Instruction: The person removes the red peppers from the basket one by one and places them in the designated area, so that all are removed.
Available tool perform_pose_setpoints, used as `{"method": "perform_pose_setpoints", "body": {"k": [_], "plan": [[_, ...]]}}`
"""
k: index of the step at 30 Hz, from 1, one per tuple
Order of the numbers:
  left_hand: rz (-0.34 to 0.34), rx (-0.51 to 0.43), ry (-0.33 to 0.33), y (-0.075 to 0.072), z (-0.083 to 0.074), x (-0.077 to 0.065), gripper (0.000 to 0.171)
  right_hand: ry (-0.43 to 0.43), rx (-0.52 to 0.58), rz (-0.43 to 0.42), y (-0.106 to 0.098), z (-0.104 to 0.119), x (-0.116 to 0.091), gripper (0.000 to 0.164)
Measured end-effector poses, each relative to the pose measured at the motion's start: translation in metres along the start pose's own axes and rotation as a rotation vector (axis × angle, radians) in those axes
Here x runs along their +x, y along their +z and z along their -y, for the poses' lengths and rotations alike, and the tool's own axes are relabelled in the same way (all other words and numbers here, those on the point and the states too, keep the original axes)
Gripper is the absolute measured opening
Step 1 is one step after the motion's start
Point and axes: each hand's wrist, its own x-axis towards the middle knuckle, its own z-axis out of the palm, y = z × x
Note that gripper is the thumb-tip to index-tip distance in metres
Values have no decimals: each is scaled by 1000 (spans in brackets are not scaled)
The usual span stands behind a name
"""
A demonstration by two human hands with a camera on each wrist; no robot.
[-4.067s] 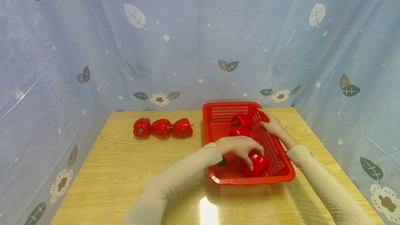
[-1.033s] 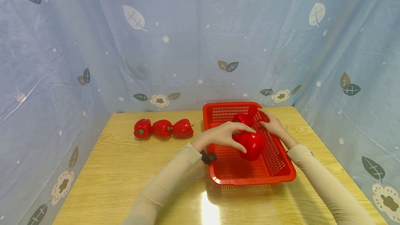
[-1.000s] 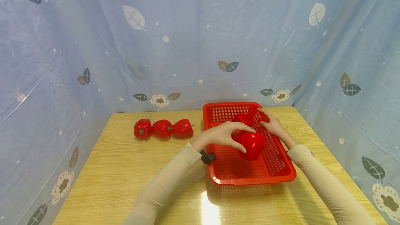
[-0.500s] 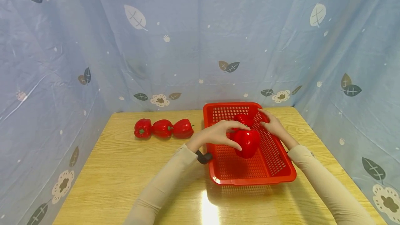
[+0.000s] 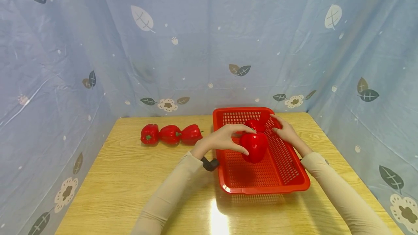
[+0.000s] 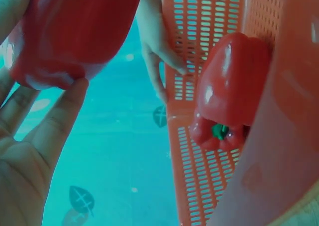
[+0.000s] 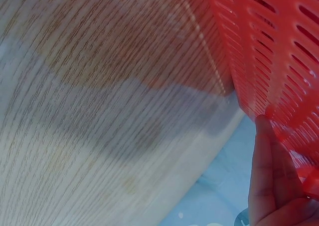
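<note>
Red pepper in the left hand, right hand on the basket

Seen from the head, the left hand reaches in from the lower left to the right-centre of the frame and has the pepper between its thumb and fingers, which are parted about as wide as the pepper's side. The pepper is over the inside of the basket. In the left wrist view it fills the upper left, with a fingertip against its lower end.

The right hand is at the basket's upper right rim, its thumb on the inner side and its fingers along the outside, holding the wall between them with only a small gap. In the right wrist view the fingers lie nearly straight against the slotted plastic.

Another pepper lies at the top of the basket, partly hidden behind the left hand; whether more are behind it, I cannot tell. The left wrist view shows a green stem on a pepper in there.

On the wooden desk, left of the basket, a row of three peppers lies side by side, touching. Both sleeves are cream, and a blue curtain with leaves and flowers hangs behind.
</note>
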Motion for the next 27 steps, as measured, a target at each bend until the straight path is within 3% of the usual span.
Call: {"method": "perform_pose_setpoints", "body": {"k": [13,27], "plan": [[-60,-19,16,-9,0,-13,60,-13,6,1,-1,1,-1,61],[-123,-58,-36,-14,8,-29,62,-13,14,3,-1,0,-1,61]]}}
